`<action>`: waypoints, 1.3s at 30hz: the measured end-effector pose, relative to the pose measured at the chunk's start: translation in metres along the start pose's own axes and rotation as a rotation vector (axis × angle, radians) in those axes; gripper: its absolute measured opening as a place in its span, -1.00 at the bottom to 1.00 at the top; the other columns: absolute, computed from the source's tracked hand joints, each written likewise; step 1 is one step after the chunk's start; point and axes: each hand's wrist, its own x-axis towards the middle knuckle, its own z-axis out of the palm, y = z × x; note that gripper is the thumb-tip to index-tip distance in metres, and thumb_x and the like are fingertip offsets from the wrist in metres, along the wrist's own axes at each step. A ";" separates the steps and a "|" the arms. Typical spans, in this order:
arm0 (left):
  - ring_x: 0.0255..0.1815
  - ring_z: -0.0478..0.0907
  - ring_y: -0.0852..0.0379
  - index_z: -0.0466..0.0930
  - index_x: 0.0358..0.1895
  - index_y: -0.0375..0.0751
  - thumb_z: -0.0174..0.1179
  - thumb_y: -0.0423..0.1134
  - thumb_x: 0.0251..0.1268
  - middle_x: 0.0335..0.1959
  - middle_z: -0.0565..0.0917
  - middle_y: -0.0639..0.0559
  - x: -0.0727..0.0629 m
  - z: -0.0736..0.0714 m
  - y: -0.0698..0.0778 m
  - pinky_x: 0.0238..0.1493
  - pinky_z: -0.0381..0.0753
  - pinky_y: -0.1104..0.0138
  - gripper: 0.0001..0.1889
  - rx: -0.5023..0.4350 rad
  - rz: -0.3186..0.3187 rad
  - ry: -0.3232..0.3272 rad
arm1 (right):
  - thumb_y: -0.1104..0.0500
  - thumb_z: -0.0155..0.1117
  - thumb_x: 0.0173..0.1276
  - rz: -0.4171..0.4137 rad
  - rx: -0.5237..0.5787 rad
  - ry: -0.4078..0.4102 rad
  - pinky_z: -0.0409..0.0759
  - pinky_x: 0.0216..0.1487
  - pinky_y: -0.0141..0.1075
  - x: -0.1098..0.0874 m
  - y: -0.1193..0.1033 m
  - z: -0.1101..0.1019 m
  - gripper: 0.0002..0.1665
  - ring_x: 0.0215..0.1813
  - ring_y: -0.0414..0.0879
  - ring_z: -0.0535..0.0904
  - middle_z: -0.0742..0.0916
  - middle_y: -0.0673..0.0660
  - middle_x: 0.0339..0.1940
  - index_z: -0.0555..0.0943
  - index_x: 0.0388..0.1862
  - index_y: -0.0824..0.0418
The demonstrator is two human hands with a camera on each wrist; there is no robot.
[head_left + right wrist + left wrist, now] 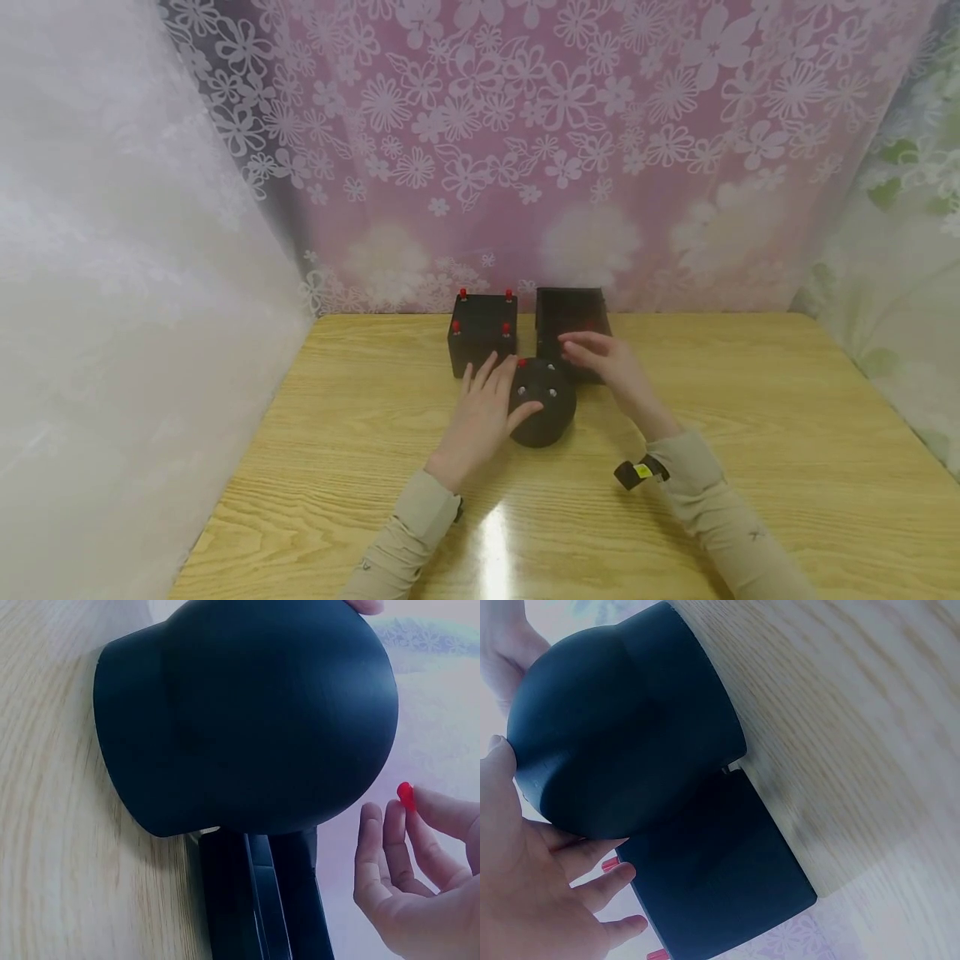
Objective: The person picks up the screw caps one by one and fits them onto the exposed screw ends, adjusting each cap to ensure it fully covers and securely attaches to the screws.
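Observation:
A black round-topped piece (542,421) stands on the table, with several metal studs and one red cap on its top. My left hand (486,417) rests on its left side, thumb and fingers spread nearly straight; in the left wrist view the fingers (604,889) reach past the dome toward a black block (712,877). My right hand (611,367) is over the near part of an open black box (570,293). Between right thumb and forefinger, in the right wrist view, I pinch a small red cap (406,796), a little off the dome (277,712).
The black block (483,354) with red caps at its top corners stands at the back left, close to the dome. Some red shows inside the open box. A flowered curtain (487,167) hangs behind the wooden table (322,467). A dark strap (641,472) hangs at my right cuff.

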 end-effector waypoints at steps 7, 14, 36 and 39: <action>0.64 0.03 -0.05 0.07 0.61 -0.20 -0.05 0.36 0.45 0.57 0.28 -0.05 0.000 0.000 0.001 0.60 -0.04 -0.10 -0.11 0.005 0.003 -0.005 | -0.03 0.28 0.50 -0.025 -0.057 0.005 0.56 0.27 -0.12 -0.001 0.002 0.001 -0.48 0.16 0.01 0.69 0.71 0.27 0.19 0.63 0.27 0.27; 0.64 0.03 -0.06 0.07 0.61 -0.20 -0.06 0.36 0.45 0.57 0.29 -0.06 0.000 -0.001 0.001 0.60 -0.04 -0.11 -0.11 -0.002 0.004 -0.009 | 0.02 0.30 0.49 -0.036 -0.098 0.013 0.52 0.25 -0.15 -0.004 -0.004 0.002 -0.52 0.23 0.07 0.62 0.72 0.22 0.20 0.64 0.25 0.27; 0.65 0.01 -0.05 0.07 0.61 -0.20 -0.06 0.35 0.46 0.57 0.28 -0.06 -0.001 -0.002 0.001 0.61 -0.09 -0.10 -0.11 -0.012 -0.006 -0.020 | 0.02 0.36 0.44 -0.128 -0.252 -0.012 0.52 0.27 -0.01 -0.003 -0.003 0.002 -0.65 0.21 0.05 0.65 0.78 0.14 0.08 0.75 0.07 0.18; 0.65 0.02 -0.06 0.08 0.60 -0.20 -0.06 0.35 0.45 0.56 0.29 -0.06 -0.001 -0.002 0.001 0.60 -0.07 -0.11 -0.11 -0.007 -0.001 -0.015 | 0.04 0.35 0.46 -0.150 -0.274 -0.018 0.54 0.25 0.00 -0.004 -0.003 0.002 -0.68 0.22 0.06 0.64 0.78 0.13 0.07 0.76 0.07 0.16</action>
